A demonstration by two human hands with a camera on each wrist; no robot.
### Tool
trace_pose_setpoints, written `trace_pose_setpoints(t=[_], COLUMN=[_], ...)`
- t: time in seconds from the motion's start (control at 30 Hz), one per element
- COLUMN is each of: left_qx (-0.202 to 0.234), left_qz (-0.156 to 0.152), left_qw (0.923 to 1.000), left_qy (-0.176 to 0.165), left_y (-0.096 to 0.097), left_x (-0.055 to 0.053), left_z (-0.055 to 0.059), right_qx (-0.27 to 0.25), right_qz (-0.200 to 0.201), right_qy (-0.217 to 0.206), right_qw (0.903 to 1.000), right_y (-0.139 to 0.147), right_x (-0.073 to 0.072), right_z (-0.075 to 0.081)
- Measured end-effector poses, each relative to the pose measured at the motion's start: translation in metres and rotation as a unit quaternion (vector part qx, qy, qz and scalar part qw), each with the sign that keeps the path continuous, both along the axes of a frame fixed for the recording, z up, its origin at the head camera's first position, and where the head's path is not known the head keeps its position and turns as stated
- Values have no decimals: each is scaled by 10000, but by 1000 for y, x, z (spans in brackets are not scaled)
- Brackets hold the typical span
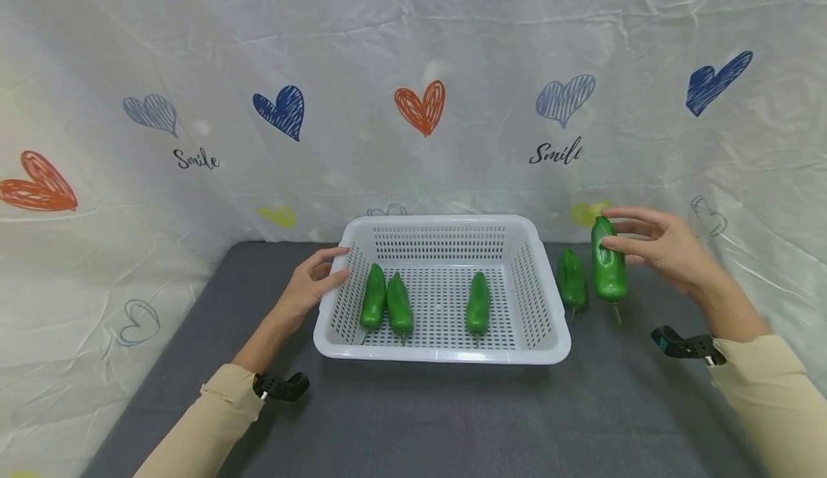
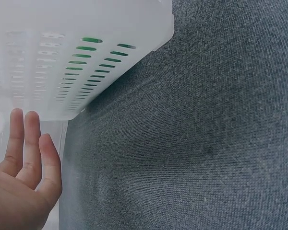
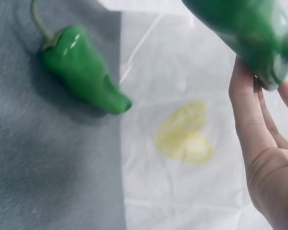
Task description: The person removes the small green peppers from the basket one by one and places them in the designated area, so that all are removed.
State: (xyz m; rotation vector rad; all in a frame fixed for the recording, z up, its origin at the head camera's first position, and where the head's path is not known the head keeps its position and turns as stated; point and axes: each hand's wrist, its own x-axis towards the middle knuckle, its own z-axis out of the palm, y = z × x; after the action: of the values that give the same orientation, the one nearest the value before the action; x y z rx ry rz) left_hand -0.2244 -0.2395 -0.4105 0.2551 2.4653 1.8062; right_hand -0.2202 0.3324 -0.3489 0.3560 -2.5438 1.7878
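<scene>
At the right, my right hand (image 1: pixel 659 245) pinches a green pepper (image 1: pixel 609 263) between thumb and fingers, its stem pointing down. In the right wrist view, the fingers support the tip end of this pepper (image 3: pixel 254 38). Another green pepper (image 1: pixel 571 280) lies on the table beside the basket's right side. My left hand (image 1: pixel 310 284) touches the left rim of the white plastic basket (image 1: pixel 446 354) with thumb and forefinger tips; its other fingers extend beside the wall in the left wrist view. Inside the basket are three green peppers: two at left (image 1: pixel 373 298) and one right of centre (image 1: pixel 477 304).
A dark grey cloth covers the table (image 1: pixel 439 420). Behind it hangs a pale curtain (image 1: pixel 349 47) printed with hearts and the word Smile. Each wrist wears a black strap (image 1: pixel 282 387) with a device on it.
</scene>
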Motion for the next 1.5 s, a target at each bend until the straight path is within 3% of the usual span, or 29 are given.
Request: trace_pose_setpoints(t=[0.2, 0.83, 1.17, 1.5], left_qx=[7, 4, -8, 13], left_qz=[12, 32, 55, 3], left_qw=[10000, 10000, 10000, 10000], left_qy=[-19, 53, 40, 68], left_y=[-1, -3, -2, -3], left_x=[0, 1, 0, 0], left_z=[1, -1, -2, -2], right_qx=[-136, 449, 930, 945], right_qz=[-59, -463, -198, -175], right_qy=[-17, -304, -413, -743], right_qw=[9999, 9975, 9946, 9926], right_y=[12, 34, 40, 39], right_x=[-3, -19, -30, -41], right_z=[-15, -57, -68, -81])
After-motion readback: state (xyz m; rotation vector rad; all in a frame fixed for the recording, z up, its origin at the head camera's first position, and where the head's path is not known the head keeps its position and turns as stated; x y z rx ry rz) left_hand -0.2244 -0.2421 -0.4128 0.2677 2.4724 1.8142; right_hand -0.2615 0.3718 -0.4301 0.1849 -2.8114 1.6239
